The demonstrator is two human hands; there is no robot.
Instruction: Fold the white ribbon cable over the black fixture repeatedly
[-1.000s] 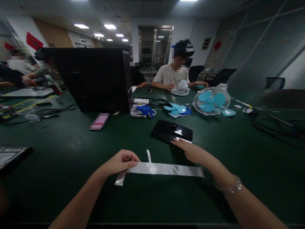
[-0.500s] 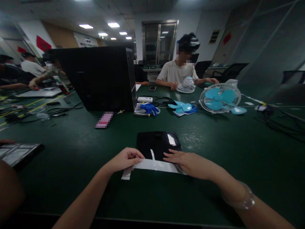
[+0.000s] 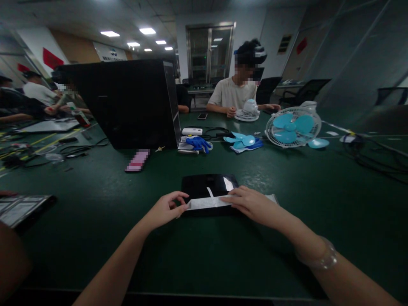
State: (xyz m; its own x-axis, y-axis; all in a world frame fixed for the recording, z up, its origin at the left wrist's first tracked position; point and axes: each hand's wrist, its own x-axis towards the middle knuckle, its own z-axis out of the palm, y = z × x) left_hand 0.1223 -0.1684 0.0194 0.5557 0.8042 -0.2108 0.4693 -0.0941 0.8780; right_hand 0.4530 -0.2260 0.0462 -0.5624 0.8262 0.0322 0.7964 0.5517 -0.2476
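Observation:
A glossy black flat panel point(image 3: 194, 184) lies on the green table in front of me, with a white patch of glare or a label near its right side. Across its near part runs a flat white strip point(image 3: 202, 203) with fine lines along it, and a short narrow tab point(image 3: 210, 192) sticks up from its middle. My left hand point(image 3: 168, 208) pinches the strip's left end between thumb and finger. Over the right part of the strip, my right hand point(image 3: 251, 205) has its fingers closed on it; the strip's far end shows beyond the hand.
A large black computer case point(image 3: 124, 106) stands at the left back. Behind the panel lie a phone point(image 3: 137, 160), blue-and-white gloves point(image 3: 196, 144), blue fan blades point(image 3: 240, 139) and a fan point(image 3: 293, 127). Cables point(image 3: 372, 155) lie at right. Another person point(image 3: 234, 93) sits opposite.
The white strip has moved away from me, up onto the black panel. Both hands went with it, my right hand's fingers drawing closer together. The loose flap at the left end no longer shows.

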